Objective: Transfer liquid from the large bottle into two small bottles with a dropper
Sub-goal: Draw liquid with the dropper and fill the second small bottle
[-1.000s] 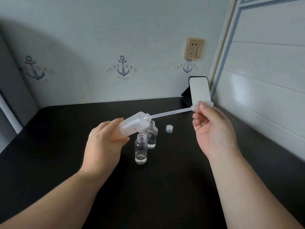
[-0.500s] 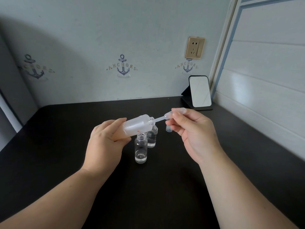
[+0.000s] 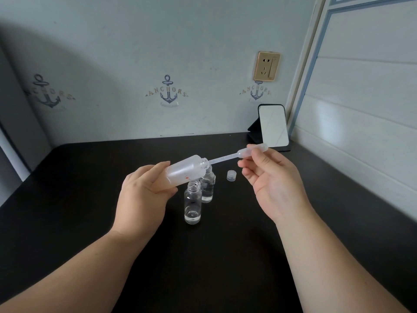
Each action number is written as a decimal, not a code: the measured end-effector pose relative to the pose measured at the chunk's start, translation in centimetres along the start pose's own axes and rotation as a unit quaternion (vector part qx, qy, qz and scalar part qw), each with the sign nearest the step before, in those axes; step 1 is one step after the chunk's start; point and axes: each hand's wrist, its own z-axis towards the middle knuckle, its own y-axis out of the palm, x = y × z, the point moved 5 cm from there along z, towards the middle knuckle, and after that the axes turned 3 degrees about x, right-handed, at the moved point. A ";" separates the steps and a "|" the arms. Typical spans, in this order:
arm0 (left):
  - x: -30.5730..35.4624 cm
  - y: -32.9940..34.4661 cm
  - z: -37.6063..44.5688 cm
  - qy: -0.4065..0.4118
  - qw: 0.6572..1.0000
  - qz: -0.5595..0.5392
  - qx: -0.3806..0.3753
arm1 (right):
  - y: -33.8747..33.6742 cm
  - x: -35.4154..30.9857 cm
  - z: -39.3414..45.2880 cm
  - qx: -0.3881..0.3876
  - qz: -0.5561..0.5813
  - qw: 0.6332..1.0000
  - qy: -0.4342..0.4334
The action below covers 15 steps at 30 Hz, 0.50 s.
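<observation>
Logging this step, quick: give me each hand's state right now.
Left hand: grips the tilted large bottle.
Right hand: fingers pinch the dropper bulb, its tip in the bottle's mouth.

Left hand grips tilted frosted large bottle. Right hand pinches dropper bulb, tip at bottle mouth. Two small clear bottles and cap stand on black table.

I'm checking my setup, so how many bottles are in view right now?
3. The large bottle is tilted in the left hand. The near small bottle stands on the table, with the far small bottle right behind it, partly hidden.
</observation>
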 end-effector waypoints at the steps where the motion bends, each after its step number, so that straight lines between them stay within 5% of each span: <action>1: 0.0 0.0 0.0 -0.001 1.000 0.001 0.001 | -0.2 -0.1 0.1 0.010 0.012 1.000 0.006; 15: -0.1 -0.3 0.1 -0.043 0.998 -0.042 0.016 | -3.5 -1.1 0.9 0.133 0.187 0.973 0.014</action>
